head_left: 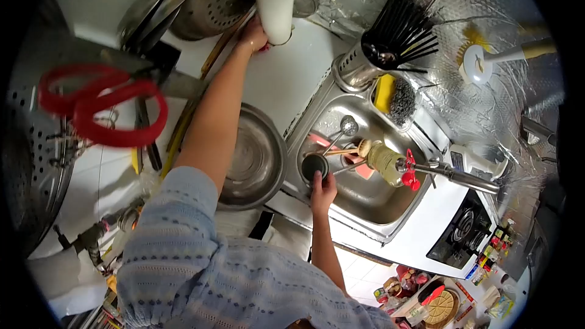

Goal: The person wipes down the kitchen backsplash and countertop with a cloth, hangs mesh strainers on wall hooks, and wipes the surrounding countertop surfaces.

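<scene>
My left hand (253,35) reaches to the far side of the white counter (292,76), beside a white cylinder (274,0). Its fingers are curled, and a small bit of red shows under them; what it is I cannot make out. Lower down, my right hand (323,192) grips a dark round cup (314,167) at the near left edge of the steel sink (372,201). Inside the sink are a ladle (348,125), pink items (364,170) and a wooden-handled brush. A bottle of yellowish liquid (384,161) stands over the sink, by the faucet (463,178).
A large steel basin (250,158) lies under my left forearm. Behind the sink are a holder (356,70) with black utensils, a yellow sponge (384,92) and a scourer (402,102). Red-handled scissors (103,106) hang at left. A stove (464,228) is at right.
</scene>
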A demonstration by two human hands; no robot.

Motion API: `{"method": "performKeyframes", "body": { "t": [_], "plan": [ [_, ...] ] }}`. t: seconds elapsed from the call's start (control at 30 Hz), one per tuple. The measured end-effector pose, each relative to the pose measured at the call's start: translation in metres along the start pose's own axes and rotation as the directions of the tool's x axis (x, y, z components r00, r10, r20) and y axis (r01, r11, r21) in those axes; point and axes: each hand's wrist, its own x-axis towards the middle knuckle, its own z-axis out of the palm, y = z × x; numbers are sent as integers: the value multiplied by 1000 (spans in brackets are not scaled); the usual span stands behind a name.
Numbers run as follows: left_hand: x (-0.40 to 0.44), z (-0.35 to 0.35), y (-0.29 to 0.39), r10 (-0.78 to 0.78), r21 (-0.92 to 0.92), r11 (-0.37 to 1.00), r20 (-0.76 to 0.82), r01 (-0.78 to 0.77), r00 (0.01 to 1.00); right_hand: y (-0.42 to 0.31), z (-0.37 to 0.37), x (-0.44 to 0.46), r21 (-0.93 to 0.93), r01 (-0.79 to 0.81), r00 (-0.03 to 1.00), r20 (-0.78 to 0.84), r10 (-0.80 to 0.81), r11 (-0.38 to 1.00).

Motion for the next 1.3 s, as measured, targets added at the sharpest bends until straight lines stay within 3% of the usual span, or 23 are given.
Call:
{"method": "performKeyframes", "body": {
  "t": [0.03, 0.1, 0.13, 0.2, 0.27, 0.3, 0.37, 0.43, 0.57, 0.63, 0.67, 0.7, 0.77, 0.9, 1.0, 1.07, 1.1, 1.13, 1.17, 1.2, 1.23, 1.3],
  "plan": [
    [-1, 1, -5, -3, 1, 1000, -3, 3, 1000, -1, -1, -1, 60, -15, 1000, 1, 15, 998],
    [-1, 7, -11, 212, 532, 846, -268, -39, 940, -9, -6, -2, 31, -56, 998, 37, 54, 998],
    [-15, 1, -5, 134, 463, 886, -211, -22, 968, -13, -5, 0, 52, -62, 998, 19, 61, 997],
    [-45, 10, -26, 128, 487, 873, -267, 19, 955, -11, -8, 0, 67, -68, 998, 14, 67, 995],
    [-71, 8, -24, 131, 507, 860, -331, 59, 935, 1, -7, 5, 10, 49, 998, -39, -49, 999],
    [-82, 6, -16, 59, 474, 875, -307, 99, 950, 3, -8, 6, 12, 58, 998, -33, -58, 998],
    [-79, 7, -15, -11, 433, 891, -280, 137, 960, -2, -11, 4, 31, -22, 1000, 7, 22, 999],
    [-57, 5, -22, 135, 441, 898, -282, 3, 950, -7, -8, 5, 40, 36, 999, 23, -37, 999],
    [-17, 11, -18, 209, 442, 894, -265, -75, 941, -6, -8, 4, 83, -26, 998, 55, 21, 996],
    [4, 22, -28, 392, 576, 812, -418, -95, 819, -9, -8, 6, 118, -40, 996, 78, 31, 992],
    [-16, 10, 4, -51, 15, 998, -238, 56, 970, -8, -9, 4, 121, -33, 996, 86, 22, 992],
    [-14, 10, 4, -49, 15, 998, -236, 54, 971, -7, -9, 3, 124, -26, 996, 93, 14, 992],
    [-10, 8, 1, 95, -11, 995, -205, -99, 974, -9, -5, 4, 150, 11, 998, 57, -20, 989],
    [-7, -7, 4, 80, 66, 995, -59, -76, 995, -3, -11, 3, 160, -80, 992, 105, 64, 984],
    [-15, -8, 18, 162, 192, 972, -132, -135, 978, -6, -9, 3, 131, -45, 994, 105, 31, 990],
    [-13, 2, 5, 443, 337, 877, -288, -343, 849, -6, -9, 5, 127, -25, 995, 98, 12, 992],
    [-13, 2, -4, 442, 337, 877, -289, -342, 849, -6, -8, 5, 125, -8, 995, 97, -4, 992],
    [-17, 1, -9, 316, -30, 941, -288, -338, 904, -9, -9, 3, 122, -8, 995, 96, -3, 993],
    [-17, 0, -9, 203, -392, 875, -237, -284, 950, -12, -11, 2, 95, -45, 993, 110, 35, 994],
    [-16, 0, -10, 211, -392, 872, -237, -292, 948, -15, -10, 3, 73, -80, 990, 121, 71, 994],
    [-28, -3, 2, 143, -416, 868, -315, -272, 938, -12, -10, 5, 19, 27, 994, 108, -29, 999],
    [-24, -2, 3, 72, -435, 866, -376, -245, 924, -15, -6, 4, 69, 11, 997, 78, -16, 998]
  ]
}}
